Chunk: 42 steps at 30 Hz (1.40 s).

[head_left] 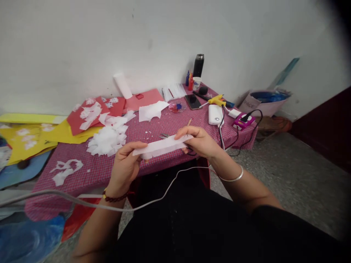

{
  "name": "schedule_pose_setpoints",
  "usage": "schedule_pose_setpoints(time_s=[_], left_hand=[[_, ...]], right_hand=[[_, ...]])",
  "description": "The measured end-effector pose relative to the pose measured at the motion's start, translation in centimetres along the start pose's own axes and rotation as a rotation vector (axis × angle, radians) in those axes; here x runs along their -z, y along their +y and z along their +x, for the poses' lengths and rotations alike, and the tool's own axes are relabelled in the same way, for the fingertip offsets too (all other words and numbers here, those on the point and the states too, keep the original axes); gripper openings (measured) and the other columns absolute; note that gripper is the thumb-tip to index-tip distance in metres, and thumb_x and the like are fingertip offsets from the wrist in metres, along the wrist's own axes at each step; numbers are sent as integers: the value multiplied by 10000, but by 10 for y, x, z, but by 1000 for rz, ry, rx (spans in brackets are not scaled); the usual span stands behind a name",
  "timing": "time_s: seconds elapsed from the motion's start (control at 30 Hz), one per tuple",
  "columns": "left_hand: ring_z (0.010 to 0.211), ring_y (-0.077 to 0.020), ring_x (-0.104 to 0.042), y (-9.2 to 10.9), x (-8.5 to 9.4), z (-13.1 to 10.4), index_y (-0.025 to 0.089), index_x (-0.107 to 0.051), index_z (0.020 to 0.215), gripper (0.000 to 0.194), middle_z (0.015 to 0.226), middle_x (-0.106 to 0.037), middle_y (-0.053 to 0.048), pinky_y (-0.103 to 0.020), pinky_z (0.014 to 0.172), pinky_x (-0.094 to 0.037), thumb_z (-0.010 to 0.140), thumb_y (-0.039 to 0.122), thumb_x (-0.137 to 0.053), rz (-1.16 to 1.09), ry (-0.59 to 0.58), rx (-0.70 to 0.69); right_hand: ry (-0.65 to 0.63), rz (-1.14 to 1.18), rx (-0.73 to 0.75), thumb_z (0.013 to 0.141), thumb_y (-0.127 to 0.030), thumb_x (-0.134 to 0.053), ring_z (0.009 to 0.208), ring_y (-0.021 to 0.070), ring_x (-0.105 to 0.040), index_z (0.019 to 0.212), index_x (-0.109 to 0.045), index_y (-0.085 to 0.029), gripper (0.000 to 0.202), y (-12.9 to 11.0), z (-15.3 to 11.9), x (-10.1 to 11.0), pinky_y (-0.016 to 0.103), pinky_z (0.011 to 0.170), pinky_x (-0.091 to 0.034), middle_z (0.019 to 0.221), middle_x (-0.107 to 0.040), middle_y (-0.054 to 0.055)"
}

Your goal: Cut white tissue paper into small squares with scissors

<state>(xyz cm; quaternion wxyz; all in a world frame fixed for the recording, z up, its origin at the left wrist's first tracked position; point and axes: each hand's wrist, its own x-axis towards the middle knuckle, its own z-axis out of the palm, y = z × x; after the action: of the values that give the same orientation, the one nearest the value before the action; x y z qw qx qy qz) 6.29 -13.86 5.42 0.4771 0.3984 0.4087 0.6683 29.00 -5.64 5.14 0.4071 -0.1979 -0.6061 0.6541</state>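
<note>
Stretched between my two hands is a folded strip of white paper point(164, 147), held over the table's front edge. My left hand point(126, 162) pinches its left end between thumb and fingers. At the other end, my right hand point(199, 141) grips the strip the same way. Partly hidden behind the paper lies a pair of scissors point(163, 136) on the checked tablecloth. A heap of cut white paper pieces point(107, 140) sits to the left of the strip, and a torn white sheet point(152, 111) lies beyond it.
Red paper point(146, 98) and yellow sheets point(30, 140) lie left and back. Farther right are a phone point(193, 102), a yellow glue gun point(217, 100), a white power bank point(215, 114), a purple power strip point(243, 120) and a black bottle point(199, 65). A white cable point(153, 202) crosses my lap.
</note>
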Motion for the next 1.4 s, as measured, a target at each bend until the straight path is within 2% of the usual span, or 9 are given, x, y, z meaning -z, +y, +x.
schedule_pose_setpoints(time_s=[0.2,0.53,0.7,0.8,0.87,1.0,1.17,1.3,1.4], left_hand=[[512,-94,-569,8,-7,-5,194,-753,685,58,722,-642,-7,-202,438,-467,670,188,-808,-10,-46,-38],[651,-93,-565,13,-2,-3,181,-754,689,54,803,-624,-30,-185,564,-466,661,177,-800,65,-49,-94],[695,-145,-585,16,6,1,149,-754,747,266,813,-652,-67,-234,605,-512,703,409,-718,17,-64,-57],[606,-98,-546,15,4,3,167,-715,772,157,709,-617,-7,-192,576,-471,663,261,-779,93,4,-47],[593,-82,-536,13,2,3,192,-690,828,243,708,-613,26,-175,577,-451,619,132,-799,138,59,-55],[659,-87,-572,4,1,3,232,-685,1013,405,818,-651,30,-182,630,-468,641,109,-788,123,106,-54],[666,-86,-595,4,4,9,251,-677,1050,419,754,-637,46,-182,658,-490,658,144,-781,-57,127,-17],[614,-75,-572,25,3,12,218,-699,985,368,736,-639,37,-164,581,-463,638,114,-762,-29,97,-77],[581,-81,-558,46,-3,20,177,-720,963,336,707,-648,12,-167,544,-442,641,89,-758,144,-28,-111]], right_hand=[[-132,-2,97,809,-238,-705,584,71,-551,838,-704,-177,67,-13,-3,1,216,565,-450,782,-593,-7],[-146,-173,207,860,-238,-613,650,114,-555,748,-676,-201,134,-21,-1,2,262,624,-457,721,-579,-8],[-158,-331,257,875,-154,-543,713,125,-559,780,-691,-203,182,-20,-2,2,287,680,-451,781,-581,9],[-152,-372,248,873,-138,-528,744,134,-560,788,-690,-205,195,-18,-2,2,302,714,-449,793,-581,13],[-151,-386,249,859,-122,-521,762,140,-567,793,-692,-205,202,-16,-1,2,313,738,-450,808,-586,16],[-140,-400,258,819,-78,-492,826,160,-593,799,-695,-205,240,-6,1,0,342,810,-455,854,-616,31],[-209,-337,192,781,-70,-493,843,158,-594,815,-675,-198,225,16,8,-5,340,828,-467,883,-603,25],[-493,-193,37,758,-107,-636,1052,178,-593,986,-650,-193,245,18,7,-3,385,970,-438,1185,-600,55],[-362,56,56,824,-283,-700,1160,184,-581,1132,-591,-209,335,14,16,-4,404,1064,-385,1268,-590,76]])
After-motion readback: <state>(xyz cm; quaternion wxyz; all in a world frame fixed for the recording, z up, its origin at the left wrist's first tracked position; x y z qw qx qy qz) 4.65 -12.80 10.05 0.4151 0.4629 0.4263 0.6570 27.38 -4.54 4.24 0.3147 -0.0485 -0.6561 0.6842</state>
